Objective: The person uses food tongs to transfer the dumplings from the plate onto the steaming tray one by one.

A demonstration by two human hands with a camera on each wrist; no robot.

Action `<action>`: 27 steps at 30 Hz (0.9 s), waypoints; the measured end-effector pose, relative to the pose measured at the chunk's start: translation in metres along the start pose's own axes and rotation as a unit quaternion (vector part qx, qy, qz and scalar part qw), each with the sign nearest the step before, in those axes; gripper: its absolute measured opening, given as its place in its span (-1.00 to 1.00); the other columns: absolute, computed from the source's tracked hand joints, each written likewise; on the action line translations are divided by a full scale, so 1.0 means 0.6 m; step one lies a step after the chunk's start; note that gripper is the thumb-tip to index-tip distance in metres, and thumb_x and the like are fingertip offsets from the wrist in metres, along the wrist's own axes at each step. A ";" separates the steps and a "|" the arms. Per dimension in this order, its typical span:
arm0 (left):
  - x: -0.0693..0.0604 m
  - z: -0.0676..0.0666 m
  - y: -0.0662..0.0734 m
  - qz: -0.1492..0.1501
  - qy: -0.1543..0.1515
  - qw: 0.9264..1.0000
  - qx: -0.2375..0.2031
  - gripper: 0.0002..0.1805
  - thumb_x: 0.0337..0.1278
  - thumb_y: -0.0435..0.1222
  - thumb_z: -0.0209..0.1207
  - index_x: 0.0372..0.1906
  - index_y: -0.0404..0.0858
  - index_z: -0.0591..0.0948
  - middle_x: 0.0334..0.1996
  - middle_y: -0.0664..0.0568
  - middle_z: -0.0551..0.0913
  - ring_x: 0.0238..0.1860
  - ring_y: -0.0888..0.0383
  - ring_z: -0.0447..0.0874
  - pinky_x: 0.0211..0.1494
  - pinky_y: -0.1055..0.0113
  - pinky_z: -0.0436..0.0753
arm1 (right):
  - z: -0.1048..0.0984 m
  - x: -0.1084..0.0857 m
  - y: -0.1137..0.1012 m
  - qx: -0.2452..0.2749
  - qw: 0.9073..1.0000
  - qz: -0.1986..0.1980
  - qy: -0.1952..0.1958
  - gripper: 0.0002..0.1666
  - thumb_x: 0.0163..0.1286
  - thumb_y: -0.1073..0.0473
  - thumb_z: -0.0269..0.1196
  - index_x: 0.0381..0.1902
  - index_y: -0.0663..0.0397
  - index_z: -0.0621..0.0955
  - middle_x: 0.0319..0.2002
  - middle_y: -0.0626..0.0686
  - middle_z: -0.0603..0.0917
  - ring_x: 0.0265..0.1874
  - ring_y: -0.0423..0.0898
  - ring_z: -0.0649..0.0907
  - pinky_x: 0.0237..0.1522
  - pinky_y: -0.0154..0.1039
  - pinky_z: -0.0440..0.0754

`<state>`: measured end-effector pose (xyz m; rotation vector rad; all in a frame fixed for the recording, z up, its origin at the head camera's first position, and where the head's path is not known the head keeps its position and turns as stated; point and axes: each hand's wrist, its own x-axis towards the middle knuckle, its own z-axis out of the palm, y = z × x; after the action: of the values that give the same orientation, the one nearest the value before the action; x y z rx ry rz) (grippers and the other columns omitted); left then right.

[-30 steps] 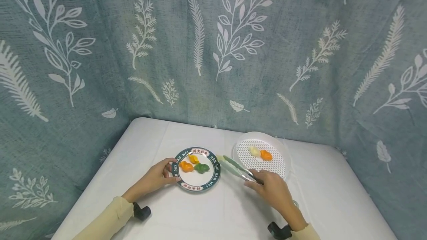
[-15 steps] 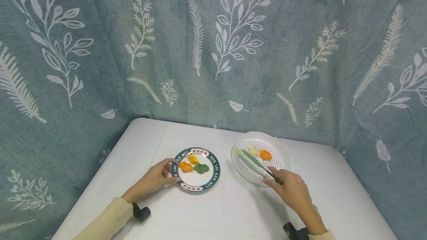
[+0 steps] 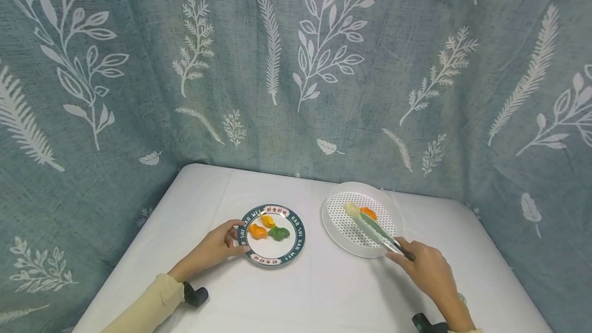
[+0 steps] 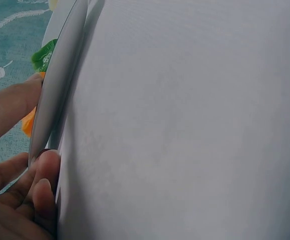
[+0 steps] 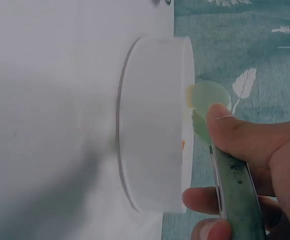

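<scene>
My left hand (image 3: 217, 243) holds the left rim of a round plate (image 3: 299, 240) with a dark green lettered border. In the left wrist view the thumb lies on the plate's upper side, and other fingers are under its edge. Three small dumpling-shaped pieces sit on it: orange (image 3: 257, 231), yellow (image 3: 267, 221) and green (image 3: 279, 233). My right hand (image 3: 427, 266) grips a pair of tongs (image 3: 376, 231) with green tips over a white perforated basket (image 3: 335, 235). The tips meet a pale yellow piece (image 3: 350, 208); whether they pinch it cannot be told. An orange piece (image 3: 368, 213) lies beside it, partly covered.
A white cloth (image 3: 305, 297) covers the table. Patterned blue-green curtains (image 3: 277, 132) hang behind it and on both sides. The basket has a tall side wall (image 5: 152, 125) and stands near the table's back edge.
The right hand has carried the tongs from beside the plate rightward, over the basket and to the pale yellow piece. The left hand and plate have stayed in place.
</scene>
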<state>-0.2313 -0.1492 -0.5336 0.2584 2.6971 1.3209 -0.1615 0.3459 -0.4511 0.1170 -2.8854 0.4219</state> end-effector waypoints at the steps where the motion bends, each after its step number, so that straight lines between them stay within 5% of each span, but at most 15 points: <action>1: 0.000 0.000 0.000 -0.001 0.000 1.000 -0.001 -0.21 0.02 -0.12 0.55 0.38 -0.17 0.48 -0.21 0.11 0.53 -0.33 0.17 0.46 -0.32 0.30 0.46 | -0.001 0.000 0.005 -0.003 1.000 0.005 -0.005 -0.25 0.27 -0.25 0.45 0.19 0.20 0.69 -0.64 -0.10 0.34 -0.64 -0.15 0.33 -0.61 -0.24 0.29; 14: 0.002 0.000 0.002 -0.005 0.002 1.000 0.003 -0.19 0.01 -0.08 0.55 0.38 -0.15 0.49 -0.21 0.11 0.52 -0.34 0.17 0.46 -0.31 0.30 0.48 | -0.007 0.006 0.033 -0.015 0.999 0.011 -0.051 -0.10 0.25 -0.41 0.36 0.23 0.22 0.65 -0.63 -0.07 0.32 -0.62 -0.12 0.32 -0.60 -0.20 0.27; 27: 0.001 0.000 0.001 -0.009 0.002 1.000 0.001 -0.19 0.00 -0.08 0.56 0.38 -0.15 0.48 -0.23 0.10 0.53 -0.35 0.17 0.46 -0.32 0.29 0.47 | -0.012 0.015 0.035 -0.016 0.997 0.010 -0.078 -0.18 0.28 -0.29 0.41 0.24 0.22 0.64 -0.61 -0.08 0.33 -0.61 -0.12 0.35 -0.59 -0.18 0.27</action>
<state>-0.2318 -0.1485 -0.5330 0.2306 2.6989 1.3143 -0.1712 0.3677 -0.4477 0.1196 -3.0475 0.3865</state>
